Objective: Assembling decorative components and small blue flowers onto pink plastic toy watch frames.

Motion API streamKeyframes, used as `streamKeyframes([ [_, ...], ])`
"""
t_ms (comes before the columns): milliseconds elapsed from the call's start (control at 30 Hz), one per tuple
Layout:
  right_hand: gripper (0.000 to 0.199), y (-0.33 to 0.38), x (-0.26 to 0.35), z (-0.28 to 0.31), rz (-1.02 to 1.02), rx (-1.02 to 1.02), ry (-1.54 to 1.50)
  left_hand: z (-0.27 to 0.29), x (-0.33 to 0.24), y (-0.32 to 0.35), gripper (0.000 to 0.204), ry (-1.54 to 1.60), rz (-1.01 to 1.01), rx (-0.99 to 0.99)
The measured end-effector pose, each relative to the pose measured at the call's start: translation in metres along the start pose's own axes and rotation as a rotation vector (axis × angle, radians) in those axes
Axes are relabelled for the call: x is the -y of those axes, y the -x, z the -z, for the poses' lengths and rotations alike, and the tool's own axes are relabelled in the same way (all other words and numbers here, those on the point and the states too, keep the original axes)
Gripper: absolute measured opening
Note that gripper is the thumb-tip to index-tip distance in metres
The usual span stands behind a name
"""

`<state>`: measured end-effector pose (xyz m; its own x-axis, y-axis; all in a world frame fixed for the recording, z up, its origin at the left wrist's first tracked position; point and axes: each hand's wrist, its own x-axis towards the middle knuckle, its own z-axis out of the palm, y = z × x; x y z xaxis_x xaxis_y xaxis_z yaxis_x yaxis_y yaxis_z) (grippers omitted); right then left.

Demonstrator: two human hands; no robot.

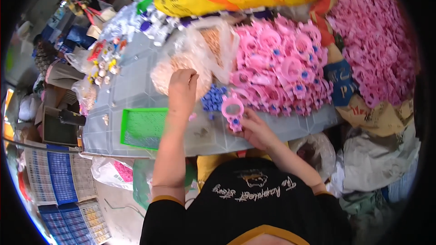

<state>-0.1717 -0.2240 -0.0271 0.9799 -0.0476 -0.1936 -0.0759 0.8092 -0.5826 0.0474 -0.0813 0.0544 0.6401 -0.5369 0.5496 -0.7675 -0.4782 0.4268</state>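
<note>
Head view shows your right hand (255, 129) gripping a pink ring-shaped toy (233, 110) just above the desk (136, 86). Your left hand (182, 91) reaches, fingers curled, into a clear bag of beige pieces (163, 73); whether it grips any, I cannot tell.

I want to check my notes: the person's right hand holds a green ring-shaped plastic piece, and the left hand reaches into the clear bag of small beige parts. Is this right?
Not quite. In the head view the ring-shaped plastic piece in the right hand is pink, not green. The left hand does reach into the clear bag of small beige parts.
</note>
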Motion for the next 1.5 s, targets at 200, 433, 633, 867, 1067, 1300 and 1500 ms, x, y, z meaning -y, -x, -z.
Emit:
streamKeyframes([
  [200, 0.044, -0.012, 0.003, -0.001, -0.016, -0.002, -0.042, 0.021, -0.050, 0.054, 0.012, 0.559, 0.351, 0.373],
  [433, 0.045, -0.007, -0.004, 0.005, 0.041, -0.019, -0.048, 0.012, -0.071, 0.080, 0.010, 0.329, 0.087, 0.232],
  [633, 0.050, -0.006, -0.010, 0.007, 0.087, 0.007, 0.032, 0.002, -0.081, 0.092, 0.011, 0.182, 0.034, 0.139],
  [867, 0.050, -0.006, -0.008, 0.007, 0.097, -0.018, 0.047, 0.003, -0.089, 0.089, 0.014, 0.326, 0.276, 0.252],
  [1067, 0.043, -0.007, -0.009, 0.010, 0.046, -0.079, -0.007, 0.008, -0.076, 0.083, 0.018, 0.308, 0.150, 0.227],
  [1300, 0.043, -0.008, -0.008, 0.006, 0.064, -0.053, 0.012, 0.002, -0.072, 0.085, 0.013, 0.265, 0.072, 0.214],
  [1500, 0.041, -0.005, -0.009, 0.007, 0.072, -0.025, 0.012, -0.001, -0.077, 0.087, 0.013, 0.254, -0.032, 0.188],
])
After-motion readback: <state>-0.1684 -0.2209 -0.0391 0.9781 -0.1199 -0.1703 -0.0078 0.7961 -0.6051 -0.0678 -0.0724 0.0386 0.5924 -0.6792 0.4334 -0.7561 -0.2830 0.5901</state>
